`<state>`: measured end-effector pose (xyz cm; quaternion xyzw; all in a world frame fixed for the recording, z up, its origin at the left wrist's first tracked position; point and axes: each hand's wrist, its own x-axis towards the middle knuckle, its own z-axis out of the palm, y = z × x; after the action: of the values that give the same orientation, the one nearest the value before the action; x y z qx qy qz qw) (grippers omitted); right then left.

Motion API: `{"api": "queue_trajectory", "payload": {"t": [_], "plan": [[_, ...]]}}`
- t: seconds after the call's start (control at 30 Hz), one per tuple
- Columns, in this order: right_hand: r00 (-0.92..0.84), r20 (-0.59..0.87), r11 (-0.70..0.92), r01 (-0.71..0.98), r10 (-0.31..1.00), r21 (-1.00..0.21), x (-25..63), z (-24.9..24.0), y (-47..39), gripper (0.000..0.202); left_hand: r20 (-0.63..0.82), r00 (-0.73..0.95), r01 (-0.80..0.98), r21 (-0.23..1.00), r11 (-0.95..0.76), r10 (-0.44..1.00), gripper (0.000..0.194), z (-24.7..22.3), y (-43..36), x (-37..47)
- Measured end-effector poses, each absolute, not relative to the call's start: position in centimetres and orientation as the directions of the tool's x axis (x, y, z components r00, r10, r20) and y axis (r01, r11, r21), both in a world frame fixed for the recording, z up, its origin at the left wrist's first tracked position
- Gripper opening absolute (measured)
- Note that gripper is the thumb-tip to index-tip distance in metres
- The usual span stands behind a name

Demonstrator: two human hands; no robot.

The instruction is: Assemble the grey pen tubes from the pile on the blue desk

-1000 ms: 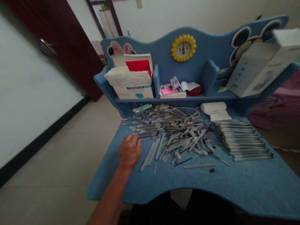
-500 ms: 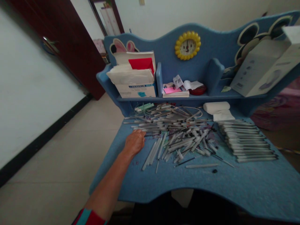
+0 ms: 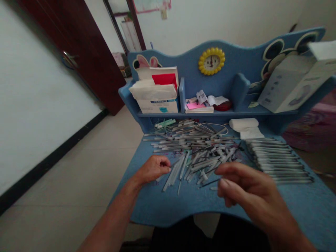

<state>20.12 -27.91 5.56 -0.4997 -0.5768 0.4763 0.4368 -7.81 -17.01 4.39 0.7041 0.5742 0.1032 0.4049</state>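
Observation:
My left hand (image 3: 154, 168) is closed in a pinch just left of the loose pens. A thin pen appears to stick out from its fingertips, though the fingers hide most of it. Over the front of the table hovers my right hand (image 3: 246, 192), its thumb and fingers apart and nothing between them. Beneath and beyond the hands lies a jumbled heap of clear and grey pen barrels (image 3: 207, 161). Several pale barrels (image 3: 174, 171) lie slanted beside the left fingertips. To the right, capped pens (image 3: 283, 161) are stacked in a neat row.
A blue table (image 3: 154, 210) carries a raised shelf with a mask box (image 3: 157, 101), papers (image 3: 199, 106) and a large white carton (image 3: 291, 84). A flower-shaped yellow clock (image 3: 211, 61) sits on the backboard. The paper roll (image 3: 244, 123) lies behind the row of pens.
My left hand has drawn back from the far pens toward me. My right hand has come into view from the lower right. The camera view has tilted slightly.

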Motion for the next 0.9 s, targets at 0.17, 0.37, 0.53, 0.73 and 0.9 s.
{"api": "queue_trajectory", "payload": {"t": [0.17, 0.37, 0.53, 0.73, 0.9], "plan": [[-0.111, -0.013, 0.025, 0.337, 0.994, -0.941, 17.4, 4.0, -22.9, 0.028, -0.44, 0.42, 0.522, 0.832, 0.185, 0.794, 0.015, 5.5, -20.2, -5.4], [-0.179, -0.093, -0.016, 0.393, 0.979, -0.919, 18.4, 2.8, -23.6, 0.042, -0.491, 0.522, 0.443, 0.855, 0.271, 0.698, 0.011, 5.2, -22.0, -3.4], [-0.208, -0.209, -0.127, 0.349, 0.956, -0.928, 19.4, 2.3, -24.3, 0.041, -0.513, 0.564, 0.352, 0.858, 0.373, 0.647, 0.014, 4.3, -22.9, -1.6], [-0.214, -0.22, -0.159, 0.271, 0.952, -0.949, 20.7, 0.0, -24.9, 0.045, -0.529, 0.585, 0.204, 0.83, 0.52, 0.615, 0.021, 2.4, -23.9, 1.1], [-0.263, -0.23, -0.196, 0.151, 0.937, -0.969, 22.0, -0.6, -25.4, 0.046, -0.518, 0.606, 0.081, 0.795, 0.602, 0.603, 0.019, 1.8, -23.7, 2.3]]}}
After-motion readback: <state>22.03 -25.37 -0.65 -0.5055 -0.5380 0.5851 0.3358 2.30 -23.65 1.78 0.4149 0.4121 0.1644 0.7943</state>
